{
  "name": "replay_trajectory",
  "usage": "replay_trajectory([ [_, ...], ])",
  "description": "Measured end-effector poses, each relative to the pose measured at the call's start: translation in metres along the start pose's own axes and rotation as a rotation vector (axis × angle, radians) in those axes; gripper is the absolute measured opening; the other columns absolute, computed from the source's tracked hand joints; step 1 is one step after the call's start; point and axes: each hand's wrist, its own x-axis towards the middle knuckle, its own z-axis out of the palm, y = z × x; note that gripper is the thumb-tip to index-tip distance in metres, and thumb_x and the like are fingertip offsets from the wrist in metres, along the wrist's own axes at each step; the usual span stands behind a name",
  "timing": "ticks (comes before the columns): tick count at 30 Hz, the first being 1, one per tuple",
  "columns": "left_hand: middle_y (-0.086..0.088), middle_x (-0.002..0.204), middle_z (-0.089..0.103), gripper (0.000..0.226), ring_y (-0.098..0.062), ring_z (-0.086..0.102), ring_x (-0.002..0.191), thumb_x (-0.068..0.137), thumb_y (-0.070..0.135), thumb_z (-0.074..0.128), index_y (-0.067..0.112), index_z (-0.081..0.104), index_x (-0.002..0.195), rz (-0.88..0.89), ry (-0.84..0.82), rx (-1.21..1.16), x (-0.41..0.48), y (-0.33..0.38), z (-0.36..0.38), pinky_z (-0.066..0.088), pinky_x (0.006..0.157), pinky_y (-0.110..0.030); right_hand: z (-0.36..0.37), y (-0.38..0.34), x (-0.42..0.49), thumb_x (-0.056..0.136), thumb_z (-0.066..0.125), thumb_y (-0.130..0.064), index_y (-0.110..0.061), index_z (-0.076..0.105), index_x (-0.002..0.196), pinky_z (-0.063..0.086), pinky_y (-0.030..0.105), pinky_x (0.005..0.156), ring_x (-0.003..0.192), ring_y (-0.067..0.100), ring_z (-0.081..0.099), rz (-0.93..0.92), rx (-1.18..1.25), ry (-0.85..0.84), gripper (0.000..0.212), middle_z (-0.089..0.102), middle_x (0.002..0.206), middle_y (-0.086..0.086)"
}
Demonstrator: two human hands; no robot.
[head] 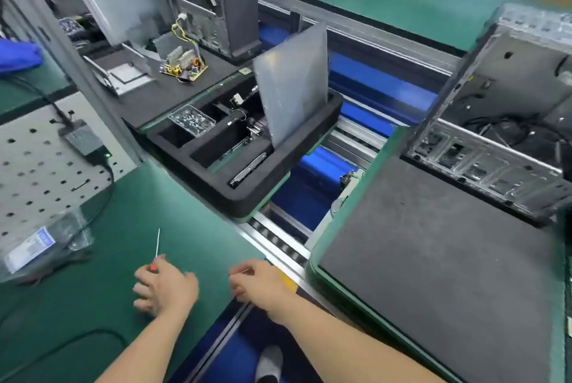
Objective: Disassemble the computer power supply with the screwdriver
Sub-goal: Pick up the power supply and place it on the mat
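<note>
Surface: green matted workbench [185, 212]; blue roller conveyor [371, 85] at 1 o'clock.
Left hand [165, 285]: grasps red-handled steel screwdriver [157, 246], 7 o'clock.
Right hand [260, 283]: fingers curled, grasp unclear.
Power supply [184, 68]: bare yellow-wired circuit board, 11 o'clock.

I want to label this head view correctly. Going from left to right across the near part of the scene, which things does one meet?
First the clear plastic bag → left hand, over the handle of the screwdriver → right hand → dark foam pad.
</note>
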Motion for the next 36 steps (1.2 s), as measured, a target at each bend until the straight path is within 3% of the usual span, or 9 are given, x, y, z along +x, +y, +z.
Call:
replay_trajectory([
  [6, -0.031, 0.144, 0.041, 0.045, -0.049, 0.039, 0.133, 0.098, 0.019, 0.066, 0.001, 0.049, 0.136, -0.076, -0.073, 0.045, 0.044, -0.022, -0.003, 0.032, 0.110, -0.058, 0.030, -0.009, 0.027, 0.088, 0.063, -0.019, -0.015, 0.070, 0.108, 0.058, 0.034, 0.085, 0.073, 0.013, 0.063, 0.057, -0.053, 0.003, 0.022, 0.069, 0.087, 0.000],
  [10, -0.028, 0.132, 0.051, 0.035, -0.053, 0.053, 0.118, 0.099, 0.018, 0.063, 0.002, 0.057, 0.129, -0.049, -0.140, 0.032, 0.062, -0.030, -0.006, 0.049, 0.098, -0.058, 0.046, -0.009, 0.046, 0.087, 0.063, -0.023, -0.022, 0.069, 0.105, 0.056, 0.033, 0.083, 0.076, 0.015, 0.061, 0.100, -0.073, -0.016, 0.019, 0.067, 0.090, -0.001],
  [14, -0.025, 0.114, 0.066, 0.023, -0.047, 0.065, 0.101, 0.097, 0.023, 0.062, 0.006, 0.071, 0.111, -0.050, -0.259, 0.029, 0.069, -0.026, -0.010, 0.055, 0.087, -0.045, 0.061, -0.005, 0.060, 0.087, 0.064, -0.024, -0.021, 0.067, 0.112, 0.053, 0.029, 0.071, 0.075, 0.014, 0.059, 0.136, -0.074, -0.051, 0.025, 0.065, 0.094, 0.000],
  [18, -0.016, 0.070, 0.069, 0.027, -0.031, 0.063, 0.069, 0.085, 0.028, 0.069, 0.005, 0.074, 0.073, -0.105, -0.472, -0.272, 0.061, -0.011, -0.011, 0.051, 0.070, -0.034, 0.070, 0.000, 0.068, 0.086, 0.067, -0.022, -0.018, 0.064, 0.117, 0.054, 0.033, 0.075, 0.079, 0.022, 0.064, 0.135, -0.061, -0.026, 0.032, 0.066, 0.103, 0.006],
  [21, -0.012, 0.068, 0.068, 0.022, -0.024, 0.056, 0.060, 0.088, 0.019, 0.068, 0.005, 0.077, 0.074, -0.148, -0.583, -0.438, 0.051, 0.005, -0.010, 0.052, 0.064, -0.032, 0.063, -0.003, 0.064, 0.081, 0.069, -0.023, -0.016, 0.061, 0.117, 0.057, 0.029, 0.067, 0.067, 0.018, 0.064, 0.130, -0.026, -0.001, 0.037, 0.070, 0.087, 0.006],
  [24, -0.012, 0.075, 0.076, 0.008, -0.023, 0.060, 0.057, 0.083, 0.020, 0.074, 0.012, 0.075, 0.082, -0.059, -0.553, -0.443, 0.038, 0.028, -0.013, 0.053, 0.063, -0.029, 0.046, -0.013, 0.055, 0.077, 0.071, -0.022, -0.014, 0.061, 0.110, 0.052, 0.028, 0.058, 0.054, 0.017, 0.058, 0.077, -0.003, 0.066, 0.035, 0.072, 0.077, 0.011],
  [29, 0.004, 0.084, 0.078, 0.026, -0.016, 0.075, 0.081, 0.077, 0.030, 0.085, 0.023, 0.068, 0.094, 0.162, -0.552, -0.459, 0.004, 0.083, -0.015, 0.062, 0.080, -0.041, -0.009, -0.036, 0.026, 0.070, 0.069, -0.028, -0.016, 0.064, 0.098, 0.047, 0.028, 0.048, 0.050, 0.021, 0.056, -0.073, 0.023, 0.190, 0.031, 0.073, 0.070, 0.010],
  [33, 0.004, 0.086, 0.078, 0.031, -0.014, 0.075, 0.084, 0.075, 0.038, 0.088, 0.026, 0.069, 0.097, 0.364, -0.671, -0.482, -0.036, 0.138, -0.002, 0.062, 0.081, -0.043, -0.073, -0.045, -0.006, 0.071, 0.072, -0.037, -0.029, 0.068, 0.093, 0.060, 0.031, 0.068, 0.068, 0.008, 0.070, -0.140, -0.065, 0.439, 0.024, 0.075, 0.077, -0.007],
  [36, 0.005, 0.084, 0.078, 0.023, -0.017, 0.076, 0.083, 0.079, 0.039, 0.085, 0.028, 0.072, 0.094, 0.505, -0.769, -0.455, -0.078, 0.180, 0.018, 0.063, 0.079, -0.048, -0.122, -0.042, -0.038, 0.074, 0.076, -0.033, -0.027, 0.070, 0.088, 0.059, 0.029, 0.069, 0.068, 0.005, 0.070, -0.147, -0.051, 0.610, 0.017, 0.074, 0.072, -0.007],
])
